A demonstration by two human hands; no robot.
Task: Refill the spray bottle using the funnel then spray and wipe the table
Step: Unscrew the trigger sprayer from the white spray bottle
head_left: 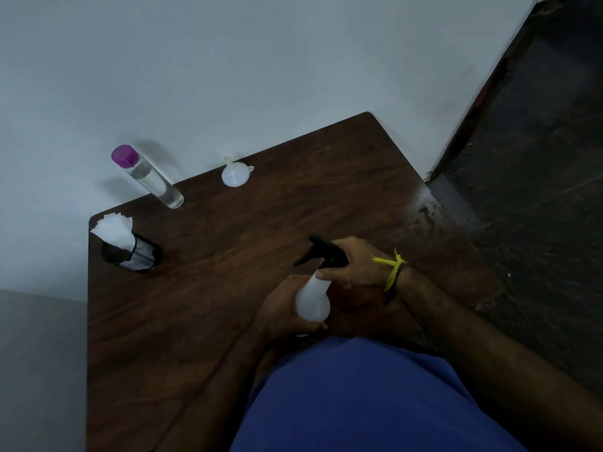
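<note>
A white spray bottle (312, 298) with a black trigger head (326, 252) stands near the front of the dark wooden table (228, 272). My left hand (284, 309) wraps around the bottle's body. My right hand (354, 265) grips the black trigger head at the neck. A small white funnel (234, 173) lies upside down at the table's far edge. A clear bottle with a purple cap (146, 176) stands at the far left, holding clear liquid. White tissues (115, 231) stick out of a black mesh cup (135, 254) at the left corner.
A pale wall runs behind the table. Dark stone floor (522, 190) lies to the right. The table's right edge shows worn, pale patches (427, 210). My blue shirt fills the bottom of the view.
</note>
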